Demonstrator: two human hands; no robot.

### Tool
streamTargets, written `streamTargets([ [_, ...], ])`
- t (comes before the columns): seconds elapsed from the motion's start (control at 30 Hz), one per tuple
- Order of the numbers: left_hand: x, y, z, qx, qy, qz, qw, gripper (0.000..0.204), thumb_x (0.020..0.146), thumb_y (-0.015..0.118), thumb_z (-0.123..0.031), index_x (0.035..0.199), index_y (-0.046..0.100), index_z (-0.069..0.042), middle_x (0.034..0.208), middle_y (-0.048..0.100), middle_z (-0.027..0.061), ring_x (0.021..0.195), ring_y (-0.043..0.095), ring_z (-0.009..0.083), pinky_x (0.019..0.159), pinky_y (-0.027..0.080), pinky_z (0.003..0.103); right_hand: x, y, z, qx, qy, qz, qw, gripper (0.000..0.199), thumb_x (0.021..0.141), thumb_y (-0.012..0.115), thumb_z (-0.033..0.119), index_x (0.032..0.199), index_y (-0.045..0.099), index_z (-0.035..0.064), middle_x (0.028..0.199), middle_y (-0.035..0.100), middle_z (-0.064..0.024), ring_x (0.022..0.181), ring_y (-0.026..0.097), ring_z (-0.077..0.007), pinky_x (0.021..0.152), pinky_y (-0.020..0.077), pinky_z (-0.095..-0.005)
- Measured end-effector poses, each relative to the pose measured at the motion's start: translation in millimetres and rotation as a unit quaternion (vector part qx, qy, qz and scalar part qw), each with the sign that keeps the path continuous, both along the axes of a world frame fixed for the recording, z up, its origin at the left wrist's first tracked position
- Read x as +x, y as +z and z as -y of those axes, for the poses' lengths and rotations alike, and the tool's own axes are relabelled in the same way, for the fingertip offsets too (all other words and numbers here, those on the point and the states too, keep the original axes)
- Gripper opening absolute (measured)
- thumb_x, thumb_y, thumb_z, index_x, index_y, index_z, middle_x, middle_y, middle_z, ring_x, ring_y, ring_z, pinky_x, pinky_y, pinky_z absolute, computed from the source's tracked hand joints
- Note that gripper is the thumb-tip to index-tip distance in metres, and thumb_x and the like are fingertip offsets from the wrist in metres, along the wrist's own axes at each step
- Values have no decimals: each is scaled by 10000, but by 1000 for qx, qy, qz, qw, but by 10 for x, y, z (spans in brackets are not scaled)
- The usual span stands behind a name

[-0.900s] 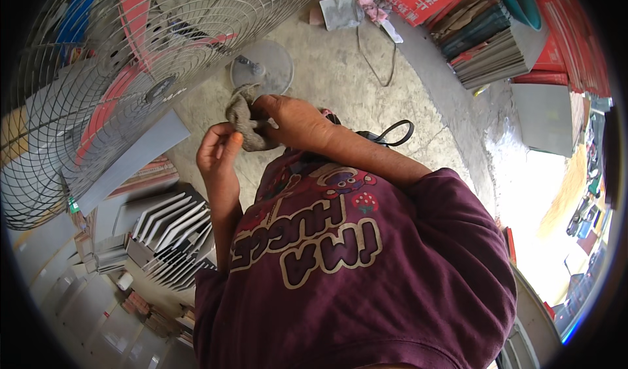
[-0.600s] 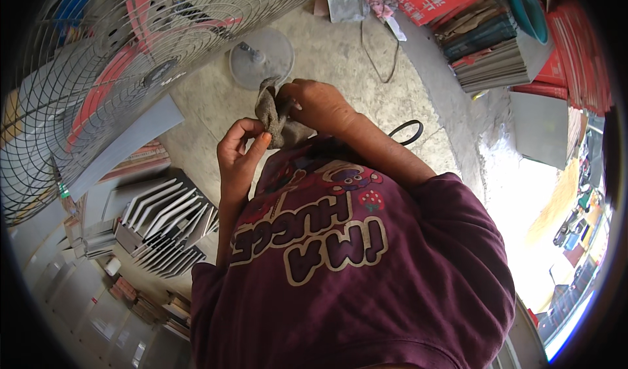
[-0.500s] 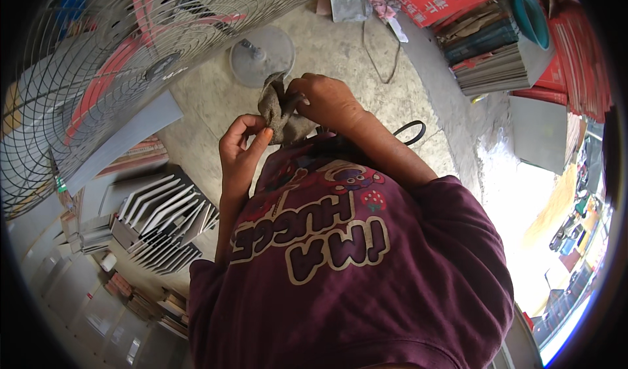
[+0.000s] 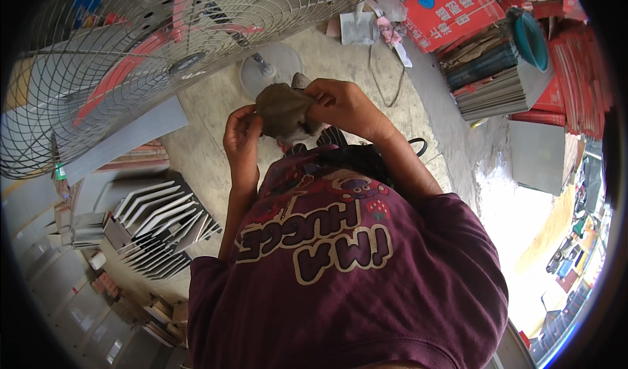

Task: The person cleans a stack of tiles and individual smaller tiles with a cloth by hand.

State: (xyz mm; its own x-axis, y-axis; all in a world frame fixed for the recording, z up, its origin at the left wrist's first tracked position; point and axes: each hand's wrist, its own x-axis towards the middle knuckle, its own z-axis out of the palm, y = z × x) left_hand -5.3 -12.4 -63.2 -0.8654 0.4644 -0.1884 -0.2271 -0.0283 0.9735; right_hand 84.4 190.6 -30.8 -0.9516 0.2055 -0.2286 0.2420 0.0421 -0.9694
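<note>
A soiled grey-brown cloth [image 4: 284, 111] is spread between my two hands in front of my body, with a stubby lighter end sticking up at its far right. My left hand [image 4: 242, 135] pinches its left edge between thumb and fingers. At the right edge, my right hand [image 4: 348, 109] grips the fabric with curled fingers. Cloth and knuckles partly hide the right fingertips. Just beyond the cloth stands the round grey base [image 4: 278, 65] of a fan.
A large wire-caged fan [image 4: 176, 62] with red blades leans in at the left. Below it stands a rack of flat panels [image 4: 154, 215]. Red cartons [image 4: 451, 9], stacked sheets [image 4: 500, 94] and a teal basin [image 4: 530, 41] fill the right. A dustpan [image 4: 358, 29] lies ahead on the concrete floor.
The cloth has gone from bunched and upright to spread wider between my hands. My right hand has moved right, and my left hand has shifted slightly. The whole view has tilted a little.
</note>
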Motion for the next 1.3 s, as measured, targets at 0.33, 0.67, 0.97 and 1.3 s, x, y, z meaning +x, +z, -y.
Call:
streamTargets([
  [0.33,-179,316,-262,-92,-76,-313,942,369,780,631,-43,1143,563,-63,1001,576,39,778,516,109,644,411,241,-242,370,101,-134,-89,-140,977,226,831,614,66,1035,557,-13,903,608,-21,843,551,-77,773,452,-236],
  [0.67,-448,715,-433,-2,1,-364,931,375,794,626,-4,1160,551,-41,1003,590,43,717,509,92,652,407,222,-840,932,268,-50,-241,-372,895,240,786,665,60,986,560,-21,812,609,-44,728,577,-86,649,491,-245],
  [0.97,-494,678,-379,19,6,-288,957,405,819,610,-35,1210,506,-39,1074,592,64,779,539,80,651,418,212,-1154,609,330,185,-284,-357,871,245,742,659,32,966,561,13,801,604,-85,685,608,-158,630,494,-278],
  [1.3,-400,594,-284,-27,5,-275,961,402,848,624,-97,1225,501,-38,1075,579,54,793,510,55,687,410,179,-1052,89,345,-25,-243,-208,947,270,734,674,48,991,597,16,726,634,-49,647,582,-76,615,482,-237],
])
